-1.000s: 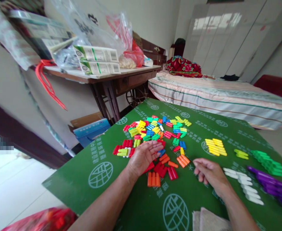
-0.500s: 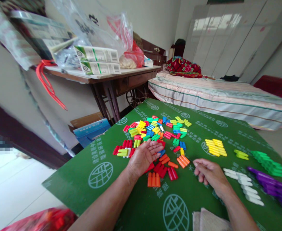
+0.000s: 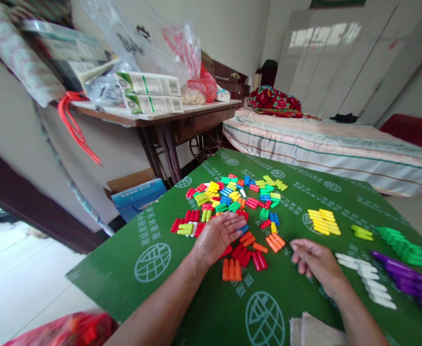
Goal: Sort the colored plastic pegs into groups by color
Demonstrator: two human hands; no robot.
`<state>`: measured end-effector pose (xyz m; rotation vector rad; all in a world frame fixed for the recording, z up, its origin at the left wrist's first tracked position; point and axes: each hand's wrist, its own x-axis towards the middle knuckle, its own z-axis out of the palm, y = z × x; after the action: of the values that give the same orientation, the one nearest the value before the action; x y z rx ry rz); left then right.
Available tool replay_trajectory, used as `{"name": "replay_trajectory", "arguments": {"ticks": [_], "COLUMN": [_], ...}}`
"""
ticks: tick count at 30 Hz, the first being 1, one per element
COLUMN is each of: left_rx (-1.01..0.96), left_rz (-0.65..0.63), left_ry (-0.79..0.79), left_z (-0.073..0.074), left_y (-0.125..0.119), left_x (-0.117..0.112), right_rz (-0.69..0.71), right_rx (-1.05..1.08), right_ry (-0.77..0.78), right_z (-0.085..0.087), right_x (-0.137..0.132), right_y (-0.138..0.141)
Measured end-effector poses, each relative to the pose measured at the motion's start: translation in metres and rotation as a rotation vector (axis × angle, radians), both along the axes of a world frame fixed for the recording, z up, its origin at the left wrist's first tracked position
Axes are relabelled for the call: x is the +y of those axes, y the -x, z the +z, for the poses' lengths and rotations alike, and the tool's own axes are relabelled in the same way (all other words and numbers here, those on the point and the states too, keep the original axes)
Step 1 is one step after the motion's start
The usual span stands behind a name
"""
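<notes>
My left hand (image 3: 216, 236) rests palm up on the green board (image 3: 153, 283), fingers stretched and empty, lying on the near edge of a mixed pile of coloured plastic pieces (image 3: 232, 197). Red pieces (image 3: 243, 254) and orange pieces (image 3: 231, 270) lie just beside it. My right hand (image 3: 315, 262) lies knuckles up on the board with its fingers curled loosely; nothing shows in it. To its right sits a row of white pieces (image 3: 367, 283), and orange pieces (image 3: 274, 241) lie to its left.
Sorted groups lie at the right: yellow (image 3: 322, 221), light green (image 3: 361, 232), green (image 3: 402, 245), purple (image 3: 413, 283). A grey cloth (image 3: 315, 329) lies at the near edge. A cluttered table (image 3: 153, 115) stands at the left, a bed (image 3: 322, 144) behind.
My left hand has turned slightly more palm up and stays in place. The view has shifted a little; my right hand has not visibly moved.
</notes>
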<state>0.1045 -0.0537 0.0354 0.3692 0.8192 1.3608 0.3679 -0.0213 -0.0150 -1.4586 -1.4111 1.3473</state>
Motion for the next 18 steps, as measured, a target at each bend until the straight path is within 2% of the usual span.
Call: {"name": "replay_trajectory", "arguments": {"ticks": [18], "left_rx": [-0.001], "left_rz": [-0.018], "left_ry": [-0.037], "left_z": [-0.0037], "left_y": [0.0001], "left_x": [-0.0011], "right_rz": [0.009], "right_rx": [-0.003], "right_ry": [0.010], "right_z": [-0.0019], "right_x": [-0.0006], "right_y": [-0.0010]}}
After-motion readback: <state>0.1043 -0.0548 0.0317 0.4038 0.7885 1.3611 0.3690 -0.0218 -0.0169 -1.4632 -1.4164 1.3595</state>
